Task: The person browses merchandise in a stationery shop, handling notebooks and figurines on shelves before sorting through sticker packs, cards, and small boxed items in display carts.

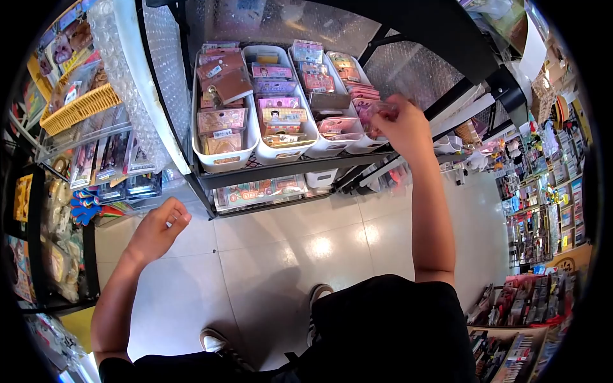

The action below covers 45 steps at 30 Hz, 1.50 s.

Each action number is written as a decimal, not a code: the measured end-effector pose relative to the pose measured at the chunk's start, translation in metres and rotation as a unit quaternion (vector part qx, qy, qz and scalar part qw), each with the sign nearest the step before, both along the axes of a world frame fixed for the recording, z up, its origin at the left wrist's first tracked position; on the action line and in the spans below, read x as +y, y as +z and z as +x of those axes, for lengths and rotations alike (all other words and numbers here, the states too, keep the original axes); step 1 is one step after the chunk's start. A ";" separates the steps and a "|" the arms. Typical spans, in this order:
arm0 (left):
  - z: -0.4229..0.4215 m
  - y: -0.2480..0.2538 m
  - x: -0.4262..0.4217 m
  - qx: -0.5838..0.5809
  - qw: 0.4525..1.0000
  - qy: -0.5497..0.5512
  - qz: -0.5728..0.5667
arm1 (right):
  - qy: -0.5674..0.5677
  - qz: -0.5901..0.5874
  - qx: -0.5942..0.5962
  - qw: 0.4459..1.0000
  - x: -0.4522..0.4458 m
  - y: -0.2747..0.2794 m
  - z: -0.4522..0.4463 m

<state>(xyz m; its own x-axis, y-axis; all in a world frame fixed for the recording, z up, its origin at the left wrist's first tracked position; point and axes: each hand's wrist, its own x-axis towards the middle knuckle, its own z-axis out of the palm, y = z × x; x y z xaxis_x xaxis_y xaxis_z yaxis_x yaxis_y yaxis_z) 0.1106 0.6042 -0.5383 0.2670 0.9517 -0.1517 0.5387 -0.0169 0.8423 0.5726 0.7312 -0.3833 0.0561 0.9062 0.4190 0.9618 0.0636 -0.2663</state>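
My right hand is at the rightmost white bin, its fingers closed on a small pink packet that is partly hidden and blurred. Pink packets fill that bin. Three more white bins stand to its left, holding packets in pink, purple and brown; a brown flat item lies on top in the leftmost bin. My left hand hangs over the floor in front of the shelf, fingers curled together, with nothing visible in them.
The bins stand on a black-framed shelf, with flat packages on a level below. At left are a yellow basket and hanging goods. Racks of small goods line the right. My shoes are on the tiled floor.
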 end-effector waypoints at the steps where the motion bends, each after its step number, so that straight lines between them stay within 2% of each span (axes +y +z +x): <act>1: 0.000 0.001 0.000 -0.002 1.000 0.000 0.004 | -0.004 -0.045 -0.013 0.999 -0.001 0.000 0.000; 6: 0.002 0.006 0.000 0.003 1.000 0.003 0.011 | -0.018 -0.155 -0.018 0.988 -0.005 0.007 -0.003; 8: 0.006 0.013 0.001 0.005 1.000 0.001 0.021 | 0.046 -0.059 -0.150 0.986 -0.007 0.007 0.006; 9: 0.014 0.025 0.001 0.041 0.998 0.026 0.034 | 0.045 -0.061 -0.149 0.986 -0.006 0.009 0.010; 11: 0.024 0.035 0.002 0.076 0.995 0.050 0.047 | 0.114 -0.086 -0.189 0.972 0.001 0.014 0.017; 12: 0.027 0.037 0.003 0.093 0.989 0.054 0.099 | 0.113 -0.086 -0.189 0.972 0.004 0.012 0.020; 13: 0.030 0.039 0.004 0.110 0.980 0.059 0.152 | 0.156 -0.055 -0.225 0.960 0.009 0.007 0.023; 14: 0.033 0.041 0.006 0.112 0.980 0.056 0.153 | 0.197 -0.024 -0.260 0.945 0.013 0.005 0.025; 15: 0.035 0.043 0.007 0.116 0.974 0.060 0.183 | 0.196 -0.025 -0.257 0.946 0.018 0.005 0.026; 17: 0.038 0.045 0.006 0.121 0.969 0.065 0.205 | 0.236 -0.106 -0.273 0.927 0.028 0.009 0.024; 18: 0.039 0.047 0.007 0.128 0.965 0.069 0.218 | 0.238 -0.109 -0.275 0.925 0.031 0.013 0.020; 20: 0.042 0.047 0.010 0.132 0.961 0.074 0.232 | 0.247 -0.181 -0.328 0.894 0.036 0.023 0.010; 23: 0.045 0.048 0.012 0.126 0.959 0.070 0.245 | 0.243 -0.229 -0.364 0.870 0.052 0.010 0.008; 27: 0.046 0.055 0.008 0.119 0.961 0.079 0.236 | 0.293 -0.209 -0.345 0.867 0.049 0.017 0.014; 29: 0.045 0.055 0.006 0.112 0.965 0.083 0.222 | 0.299 -0.227 -0.215 0.902 0.040 0.027 0.013; 30: 0.043 0.054 0.005 0.110 0.966 0.080 0.219 | 0.301 -0.226 -0.215 0.901 0.041 0.032 0.011; 32: 0.040 0.055 0.003 0.112 0.967 0.076 0.214 | 0.253 -0.349 -0.178 0.885 0.042 0.038 0.007; 35: 0.038 0.059 0.001 0.103 0.972 0.072 0.199 | 0.265 -0.334 -0.129 0.895 0.050 0.027 0.017; 36: 0.039 0.059 -0.001 0.104 0.971 0.067 0.203 | 0.268 -0.333 -0.131 0.895 0.050 0.024 0.018; 38: 0.039 0.060 -0.003 0.106 0.971 0.066 0.205 | 0.258 -0.242 -0.202 0.913 0.049 0.017 0.017; 42: 0.038 0.059 -0.005 0.103 0.971 0.067 0.204 | 0.243 -0.283 -0.198 0.906 0.055 0.005 0.013; 44: 0.037 0.058 -0.005 0.101 0.972 0.067 0.201 | 0.250 -0.281 -0.213 0.902 0.051 0.012 0.007; 45: 0.036 0.056 -0.005 0.099 0.971 0.063 0.210 | 0.223 -0.314 -0.196 0.902 0.047 0.022 0.002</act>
<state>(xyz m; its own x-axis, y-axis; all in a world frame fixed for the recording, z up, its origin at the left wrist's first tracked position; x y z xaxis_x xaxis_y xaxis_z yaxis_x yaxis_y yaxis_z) 0.1468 0.5992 -0.4827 0.1503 0.9636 0.2209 0.7100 -0.2608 0.6542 0.5741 0.7784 -0.3616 -0.4142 0.8669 -0.2772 0.9056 0.4229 -0.0307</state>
